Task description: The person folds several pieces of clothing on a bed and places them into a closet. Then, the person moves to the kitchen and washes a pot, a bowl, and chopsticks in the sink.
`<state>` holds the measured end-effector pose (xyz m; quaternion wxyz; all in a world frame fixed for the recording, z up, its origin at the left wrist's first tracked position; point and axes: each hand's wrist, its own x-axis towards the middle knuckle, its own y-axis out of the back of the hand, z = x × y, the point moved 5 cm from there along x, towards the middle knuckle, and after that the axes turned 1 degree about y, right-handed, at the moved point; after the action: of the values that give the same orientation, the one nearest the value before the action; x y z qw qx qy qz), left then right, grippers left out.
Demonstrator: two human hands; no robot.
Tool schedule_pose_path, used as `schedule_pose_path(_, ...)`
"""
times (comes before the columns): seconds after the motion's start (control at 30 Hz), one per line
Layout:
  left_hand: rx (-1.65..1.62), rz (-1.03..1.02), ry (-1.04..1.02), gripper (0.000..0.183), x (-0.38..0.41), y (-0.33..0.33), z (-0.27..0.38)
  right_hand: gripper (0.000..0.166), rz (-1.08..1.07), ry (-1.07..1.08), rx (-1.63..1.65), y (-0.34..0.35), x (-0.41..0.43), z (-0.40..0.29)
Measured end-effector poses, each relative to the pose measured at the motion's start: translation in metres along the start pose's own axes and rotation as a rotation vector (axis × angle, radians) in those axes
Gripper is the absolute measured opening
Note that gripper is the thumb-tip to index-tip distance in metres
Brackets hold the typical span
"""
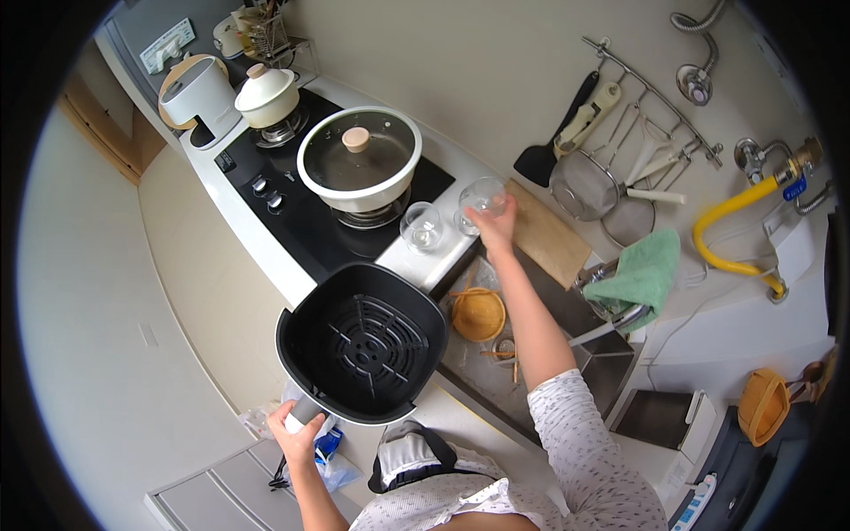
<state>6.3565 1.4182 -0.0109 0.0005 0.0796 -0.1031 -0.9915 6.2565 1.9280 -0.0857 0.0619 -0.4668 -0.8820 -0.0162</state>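
Note:
My left hand (297,431) is closed around the grey-and-white handle (303,414) of a black air fryer basket (362,342), held up in front of my body. A slotted crisper plate lies in the basket's bottom, with no food on it. My right hand (497,222) reaches across the sink and has its fingers around a clear stemmed glass (483,196) on the strip of white counter. Another clear glass (422,227) stands just left of it, beside the hob. Whether the held glass touches the counter, I cannot tell.
A white pot with a glass lid (358,159) and a smaller cream pot (267,99) stand on the black gas hob (265,222). Wooden bowl (478,314) and chopsticks lie in the steel sink (458,358). A cutting board (548,232) and green cloth (634,282) are at right.

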Motion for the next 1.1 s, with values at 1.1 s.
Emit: schedule_pose_path(1.1,-0.119,0.166,0.02,0.02,-0.009,-0.003,0.012,0.091,-0.222,0.023,0.197,0.063,-0.17,0.054)
